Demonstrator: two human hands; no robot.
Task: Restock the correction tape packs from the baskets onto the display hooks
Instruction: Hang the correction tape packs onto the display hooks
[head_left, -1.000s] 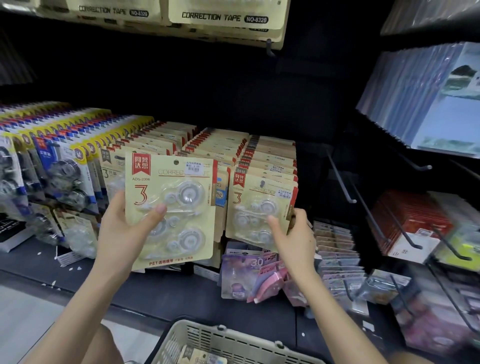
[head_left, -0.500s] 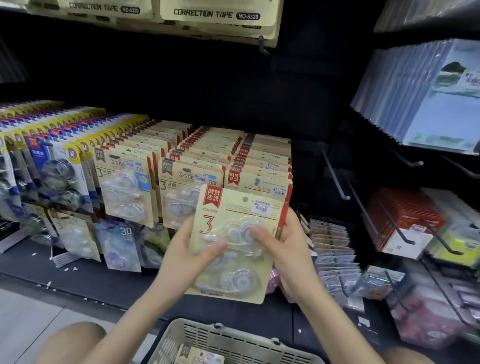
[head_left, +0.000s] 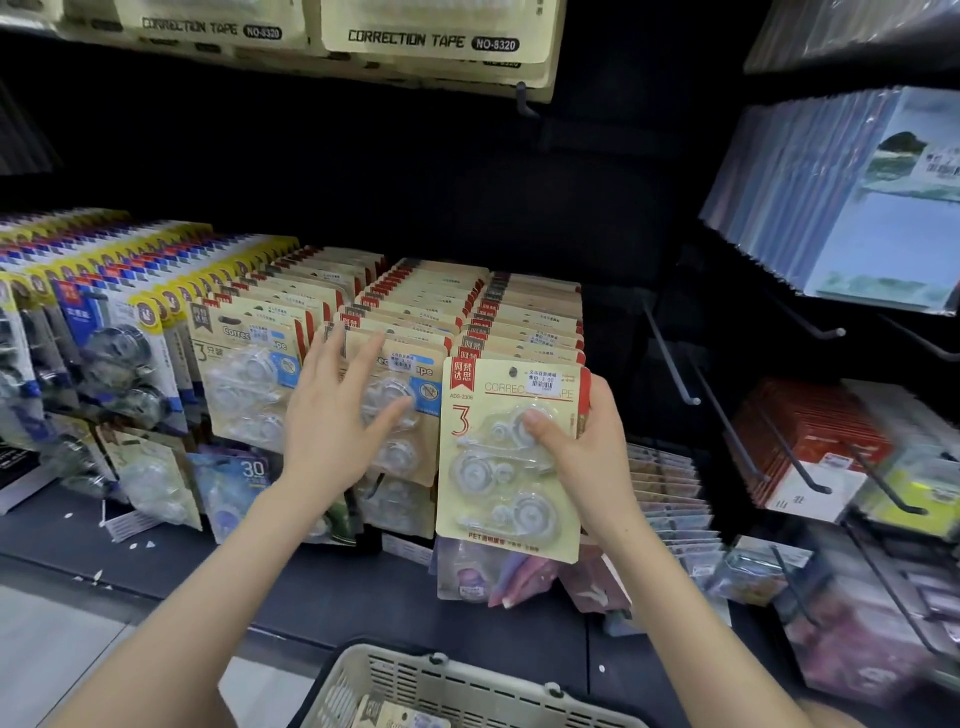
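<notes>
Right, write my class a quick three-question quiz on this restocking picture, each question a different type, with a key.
1. True or false: the left hand is clenched in a fist.
2. Which hand holds the pack? A left, B right, C both.
3. Fill in: the big red digit on that pack is ___.
Key: 1 false, its fingers are spread; 2 B, the right hand; 3 is 3.

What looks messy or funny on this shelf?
Small white scraps lie scattered on the dark shelf at the lower left, beside a loose white ribbed strip. Under the hanging rows, pink and purple packs lie jumbled rather than hung. Nothing looks broken.
</notes>
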